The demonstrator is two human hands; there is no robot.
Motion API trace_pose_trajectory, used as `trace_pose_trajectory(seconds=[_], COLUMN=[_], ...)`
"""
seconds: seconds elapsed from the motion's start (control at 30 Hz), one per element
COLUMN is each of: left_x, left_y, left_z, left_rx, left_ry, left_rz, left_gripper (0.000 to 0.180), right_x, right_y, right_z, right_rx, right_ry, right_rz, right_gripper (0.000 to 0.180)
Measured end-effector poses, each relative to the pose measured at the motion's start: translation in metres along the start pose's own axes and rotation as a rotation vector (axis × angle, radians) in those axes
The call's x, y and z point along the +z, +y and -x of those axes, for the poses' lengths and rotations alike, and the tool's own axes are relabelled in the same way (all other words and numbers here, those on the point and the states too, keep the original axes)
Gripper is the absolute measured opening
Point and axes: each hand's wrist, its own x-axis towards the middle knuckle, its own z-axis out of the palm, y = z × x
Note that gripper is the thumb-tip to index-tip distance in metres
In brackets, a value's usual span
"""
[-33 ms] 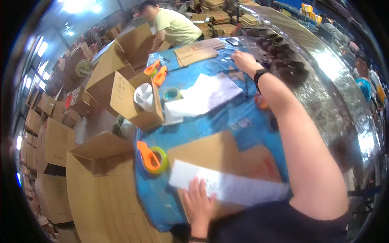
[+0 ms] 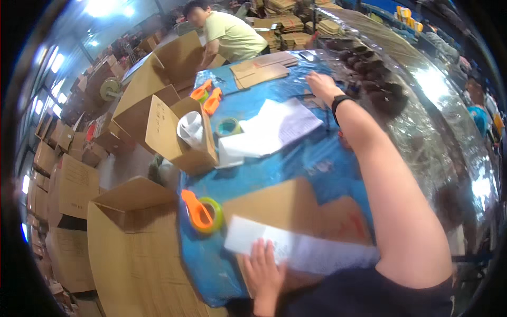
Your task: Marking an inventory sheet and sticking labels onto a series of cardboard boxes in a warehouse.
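My left hand (image 2: 265,272) lies flat with fingers stretched on a long white paper strip (image 2: 317,252). That strip rests across flat brown cardboard pieces (image 2: 277,203) at the near edge of the blue-covered table (image 2: 206,264). My right arm reaches far across the table. At its end my right hand (image 2: 321,85) has its fingers curled together beside dark items; whatever is between them is too small or hidden. Left of the cardboard sits an orange tape dispenser (image 2: 196,208) with a yellow-green tape roll (image 2: 214,215).
Printed white papers (image 2: 274,127), a green tape roll (image 2: 228,127) and more orange dispensers (image 2: 213,101) lie mid-table. An open carton (image 2: 182,156) holds a white roll (image 2: 190,127). Larger open boxes (image 2: 140,264) stand left. A person (image 2: 232,34) works beyond; plastic-wrapped goods (image 2: 417,116) line the right.
The view has shifted slightly, so the table things sit a little lower and farther right. My right hand's fingers look more curled; my left hand stays on the paper strip.
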Motion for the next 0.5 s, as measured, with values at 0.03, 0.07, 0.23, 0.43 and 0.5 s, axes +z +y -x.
trace_pose_trajectory(seconds=[0.03, 0.07, 0.23, 0.43, 0.5], left_x=[0.003, 0.000, -0.004, -0.010, -0.015], left_y=[-0.004, -0.002, -0.002, 0.001, 0.001], left_z=[-0.001, -0.001, -0.008, -0.006, -0.007], left_rx=[-0.028, -0.032, -0.051, -0.068, -0.062], left_ry=[-0.007, -0.007, -0.134, -0.043, -0.025], left_rz=[-0.017, 0.031, 0.007, 0.066, 0.077], left_gripper=[0.068, 0.068, 0.067, 0.066, 0.066], right_x=[0.021, 0.035, 0.112, 0.069, -0.003], right_y=[-0.019, -0.023, -0.018, -0.048, -0.093], right_z=[-0.005, -0.013, -0.030, -0.027, 0.000], right_rx=[-0.054, 0.024, 0.183, 0.002, 0.019], right_ry=[-0.074, -0.044, 0.000, 0.432, 0.403], right_rz=[0.098, 0.068, 0.114, -0.049, -0.973], right_gripper=[0.028, 0.028, 0.026, 0.013, 0.013])
